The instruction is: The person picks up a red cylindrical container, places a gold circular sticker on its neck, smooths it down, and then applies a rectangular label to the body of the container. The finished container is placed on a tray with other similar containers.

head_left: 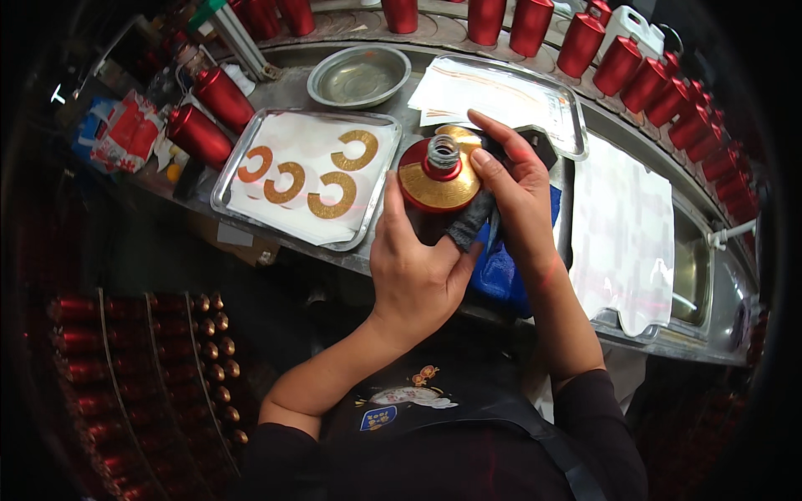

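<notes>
Upright between my hands is a red bottle (416, 159) with a bare threaded neck. A gold C-shaped label (444, 190) lies around its sloping shoulder, and one end of it appears to stand up at the far side. My left hand (418, 271) grips the bottle from its left and near side, with a dark cloth (469, 224) bunched beside the fingers. On the other side my right hand (520, 188) has its thumb against the label at the shoulder, index finger stretched out beyond. The lower part of the bottle is hidden.
A metal tray (219, 200) with several gold C-shaped labels (332, 194) lies to the left. Behind stand a metal bowl (314, 90) and a tray of papers (501, 96). Red bottles (582, 43) line a curved conveyor. White cloth (622, 242) covers the bench by a sink (695, 280).
</notes>
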`<control>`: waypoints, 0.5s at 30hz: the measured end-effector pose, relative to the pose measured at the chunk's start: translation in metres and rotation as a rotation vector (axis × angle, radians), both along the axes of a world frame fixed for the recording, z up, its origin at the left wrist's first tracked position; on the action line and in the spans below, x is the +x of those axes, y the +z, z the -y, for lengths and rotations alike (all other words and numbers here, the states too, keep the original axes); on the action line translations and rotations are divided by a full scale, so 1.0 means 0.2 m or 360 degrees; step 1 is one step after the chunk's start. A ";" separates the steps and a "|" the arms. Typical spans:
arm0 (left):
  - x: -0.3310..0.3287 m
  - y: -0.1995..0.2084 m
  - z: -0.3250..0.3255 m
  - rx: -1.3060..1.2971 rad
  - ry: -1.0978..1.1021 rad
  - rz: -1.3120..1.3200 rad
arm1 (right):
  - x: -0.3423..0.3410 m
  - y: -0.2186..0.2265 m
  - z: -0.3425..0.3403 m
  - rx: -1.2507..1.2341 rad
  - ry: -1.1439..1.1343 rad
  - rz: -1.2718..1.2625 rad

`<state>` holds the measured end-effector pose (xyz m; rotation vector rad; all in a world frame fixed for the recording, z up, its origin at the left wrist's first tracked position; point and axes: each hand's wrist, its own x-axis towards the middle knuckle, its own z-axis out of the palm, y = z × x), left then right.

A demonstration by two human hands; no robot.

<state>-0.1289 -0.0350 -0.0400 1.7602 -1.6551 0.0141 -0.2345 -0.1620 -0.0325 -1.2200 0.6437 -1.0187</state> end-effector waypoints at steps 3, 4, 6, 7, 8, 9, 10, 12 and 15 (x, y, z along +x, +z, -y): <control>0.04 0.01 -0.03 -0.0016 -0.0186 -0.0292 | -0.02 -0.01 0.01 0.0026 0.0004 0.0009; 0.05 0.03 -0.06 -0.0097 -0.0160 -0.0388 | -0.04 -0.01 0.01 -0.0152 0.0047 -0.0001; 0.09 0.04 -0.05 -0.0237 -0.0071 -0.0628 | -0.05 -0.01 0.01 -0.0195 0.0106 -0.0057; 0.11 0.02 -0.02 -0.0322 -0.0005 -0.0766 | -0.04 -0.02 0.01 -0.0129 0.0134 -0.0057; 0.12 0.01 0.02 -0.0204 -0.0010 -0.0812 | -0.05 -0.02 0.01 -0.0081 0.0150 -0.0028; 0.13 0.00 0.07 -0.0084 -0.0012 -0.0853 | -0.04 -0.02 0.02 -0.0059 0.0209 0.0032; 0.12 -0.02 0.11 0.0050 -0.0027 -0.0973 | -0.05 -0.01 0.03 -0.0016 0.0256 0.0045; 0.13 -0.04 0.19 -0.0015 -0.0079 -0.0882 | -0.05 -0.01 0.05 0.0049 0.0356 0.0147; 0.24 -0.01 0.25 0.0171 -0.0429 -0.1278 | -0.07 0.00 0.08 -0.0028 0.0341 0.0111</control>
